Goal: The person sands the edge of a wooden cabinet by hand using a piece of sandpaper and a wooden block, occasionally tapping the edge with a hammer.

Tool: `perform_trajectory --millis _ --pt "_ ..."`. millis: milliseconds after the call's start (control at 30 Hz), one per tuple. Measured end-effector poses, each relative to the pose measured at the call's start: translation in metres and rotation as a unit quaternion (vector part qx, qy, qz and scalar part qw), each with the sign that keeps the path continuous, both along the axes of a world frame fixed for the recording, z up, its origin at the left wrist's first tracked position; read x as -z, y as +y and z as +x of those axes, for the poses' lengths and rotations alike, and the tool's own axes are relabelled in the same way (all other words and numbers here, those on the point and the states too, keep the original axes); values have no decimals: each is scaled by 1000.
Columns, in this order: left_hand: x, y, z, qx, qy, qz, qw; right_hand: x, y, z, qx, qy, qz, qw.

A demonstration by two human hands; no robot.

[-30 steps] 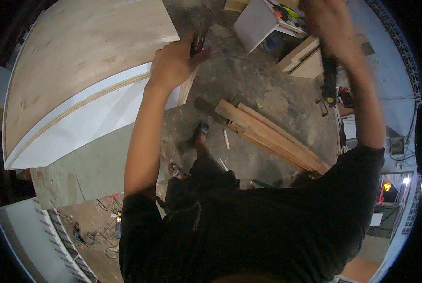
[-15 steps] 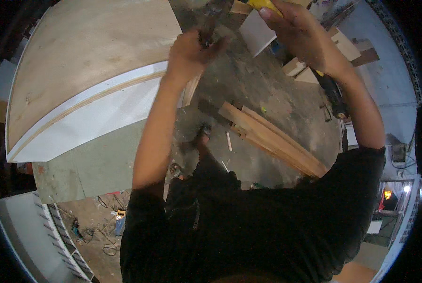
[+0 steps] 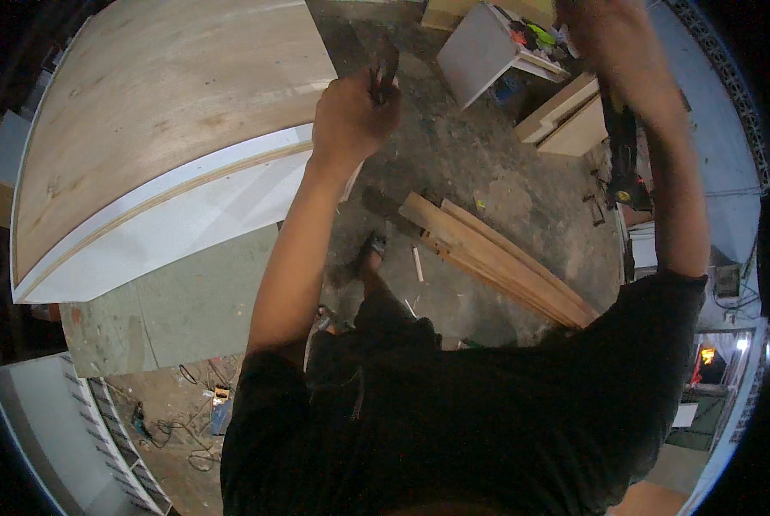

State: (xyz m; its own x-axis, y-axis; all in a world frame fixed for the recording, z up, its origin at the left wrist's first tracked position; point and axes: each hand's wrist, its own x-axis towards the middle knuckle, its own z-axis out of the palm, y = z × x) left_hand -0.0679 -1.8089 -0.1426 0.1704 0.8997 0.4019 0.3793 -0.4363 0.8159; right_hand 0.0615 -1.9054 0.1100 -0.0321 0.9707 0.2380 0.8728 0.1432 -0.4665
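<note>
My left hand [image 3: 355, 120] is closed beside the right edge of a large curved cabinet panel [image 3: 178, 77] with a wood-coloured top face and a white rim. A dark, narrow thing [image 3: 385, 76] sticks up from its fingers; its kind is unclear. My right hand [image 3: 613, 43] is raised at the upper right, blurred and partly cut off by the top edge. It is wrapped round a long black-and-yellow tool [image 3: 624, 155], whose black end with a round tip hangs below the wrist. The tool's other end is out of sight.
The panel lies on a grey-green worktop [image 3: 178, 292]. Long wooden boards [image 3: 496, 258] lie on the floor in front of me. Beyond stand a white box-like piece [image 3: 479, 56] and leaning boards [image 3: 565, 116]. Cables [image 3: 178, 430] and a white frame [image 3: 101, 430] are at lower left.
My right hand has moved right and up with the tool, whose yellow part has left the upper middle. My left hand has shifted slightly right and down, its fingers now drawn in.
</note>
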Motion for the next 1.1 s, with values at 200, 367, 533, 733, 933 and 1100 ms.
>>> perform_trajectory --millis 200,367,533,733,933,1100 --pt "14 15 -6 -14 3 23 1000 111 54 7 -16 -173 470 865" --pt "4 2 -3 -35 49 20 998 7 6 5 27 -2 7 1000" --pt "9 9 -13 -35 64 45 996 74 23 -15 -84 -10 205 975" --pt "15 9 -2 -45 50 66 996 64 46 36 -256 -149 61 953" --pt "10 11 -6 -34 86 -1 996 51 44 66 -17 50 112 992" --pt "17 16 -6 -52 80 34 995 83 33 39 -38 -110 -22 993"
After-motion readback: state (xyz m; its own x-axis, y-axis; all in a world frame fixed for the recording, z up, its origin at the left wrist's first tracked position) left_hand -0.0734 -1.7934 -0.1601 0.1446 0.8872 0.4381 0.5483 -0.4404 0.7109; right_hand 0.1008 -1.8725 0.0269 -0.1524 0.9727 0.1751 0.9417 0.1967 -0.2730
